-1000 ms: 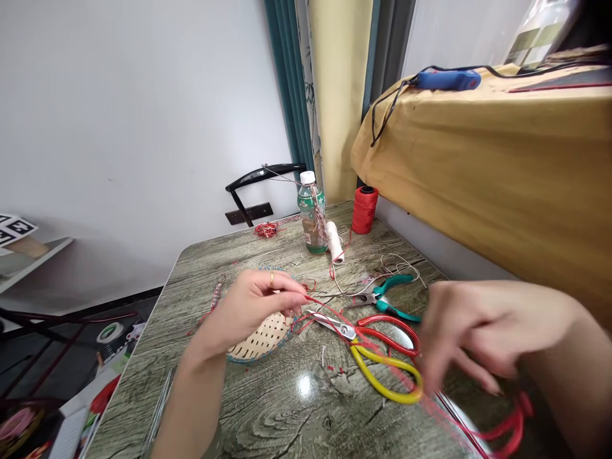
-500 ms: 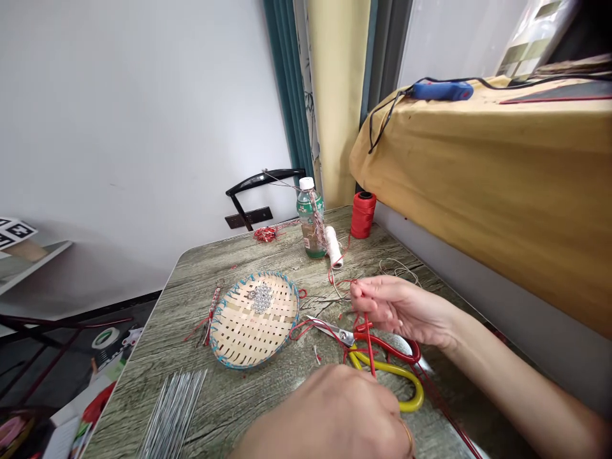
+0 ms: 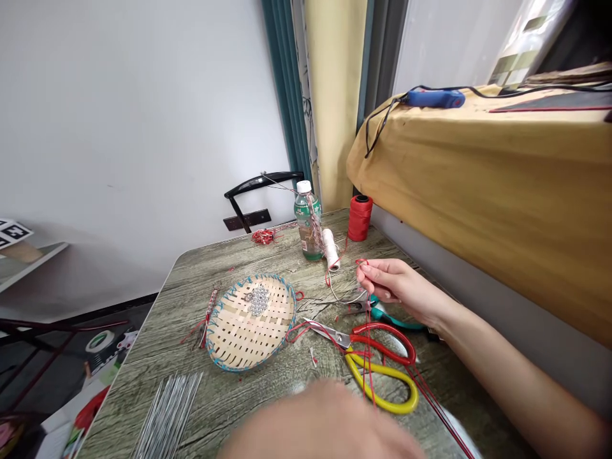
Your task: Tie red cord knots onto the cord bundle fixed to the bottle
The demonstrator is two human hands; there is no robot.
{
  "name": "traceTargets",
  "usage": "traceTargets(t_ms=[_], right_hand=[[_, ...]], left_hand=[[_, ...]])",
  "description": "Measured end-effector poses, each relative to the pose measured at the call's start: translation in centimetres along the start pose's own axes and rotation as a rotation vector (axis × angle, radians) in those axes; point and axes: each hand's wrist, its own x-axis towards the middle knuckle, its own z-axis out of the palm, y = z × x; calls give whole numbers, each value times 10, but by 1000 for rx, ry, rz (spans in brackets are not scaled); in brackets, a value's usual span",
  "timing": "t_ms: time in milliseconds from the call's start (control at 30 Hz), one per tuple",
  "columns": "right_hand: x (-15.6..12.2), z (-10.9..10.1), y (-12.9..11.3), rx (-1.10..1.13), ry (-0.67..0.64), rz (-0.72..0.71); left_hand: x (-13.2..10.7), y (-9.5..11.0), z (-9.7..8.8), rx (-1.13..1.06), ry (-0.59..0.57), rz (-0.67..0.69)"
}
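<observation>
With the scissors (image 3: pixel 341 339) taken as the dial's centre, the right hand (image 3: pixel 387 278) is now raised a little further toward 1 o'clock than half a second ago, and the left hand (image 3: pixel 325 424) is dropped lower at 6 o'clock, badly blurred. By this, longer strands of the red cord (image 3: pixel 362 261) are drawn out between the hands, and the pliers (image 3: pixel 394 320) at 2 o'clock are uncovered again. The change is best judged as the cord being straightened or tightened. The cord is pinched, with a small loop, between the narrowed fingers of the right hand, and from there is led down over the scissor handles toward 6 o'clock; whether it is gripped by the left fingers cannot be told.

Counted on the surface (image 3: pixel 220 401) are one pair of scissors, one pair of pliers, one woven basket (image 3: pixel 234 335) at 9 o'clock, two spools (the white spool (image 3: pixel 329 250) at 12, the red spool (image 3: pixel 359 220) just past it), one bottle (image 3: pixel 304 233) at 11 and one red-and-white tangle (image 3: pixel 264 236) between 10 and 11. The metal wires (image 3: pixel 169 408) at 8 are bundled too closely to be counted.
</observation>
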Motion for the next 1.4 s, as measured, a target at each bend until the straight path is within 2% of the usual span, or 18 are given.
traceTargets(t_ms=[33,100,133,167,233,300,400,633,767,867,967,1100,1133,1200,1267,1300,1400], right_hand=[[-3,3,-2,-18,-18,-2],[-9,11,-6,-37,-69,-2],[-12,14,-8,-34,-96,0],[-14,18,-9,-20,-124,8],[-19,24,-12,28,-175,28],[-22,29,-12,79,-221,44],[-23,33,-10,120,-272,48],[-25,36,-7,112,-364,68],[-31,39,-10,135,-491,123],[-33,41,-10,129,-533,138],[-31,40,-8,-32,-485,71],[-23,32,-6,-460,-467,-53],[-21,30,-7,-578,-416,-125],[-22,28,-10,-744,-224,-296],[-25,30,-14,-763,-28,-394],[-28,33,-16,-735,21,-400],[-35,45,-19,-646,30,-402]], left_hand=[[1,3,-11,-4,76,-13],[7,2,-31,-69,607,-150],[11,-1,-38,-106,784,-199],[15,-6,-42,-169,884,-218],[24,-15,-43,-370,858,-187],[30,-22,-39,-567,757,-94],[33,-24,-33,-734,667,-4],[26,-23,-40,-856,593,-9],[23,-25,-42,-885,482,45],[22,-23,-41,-899,484,84],[19,-19,-42,-914,579,50],[9,-10,-49,-959,686,38],[7,-8,-52,-939,725,25],[5,-5,-54,-830,829,-27],[6,-2,-52,-680,906,-109],[7,-1,-50,-608,920,-151],[12,1,-42,-439,884,-234]])
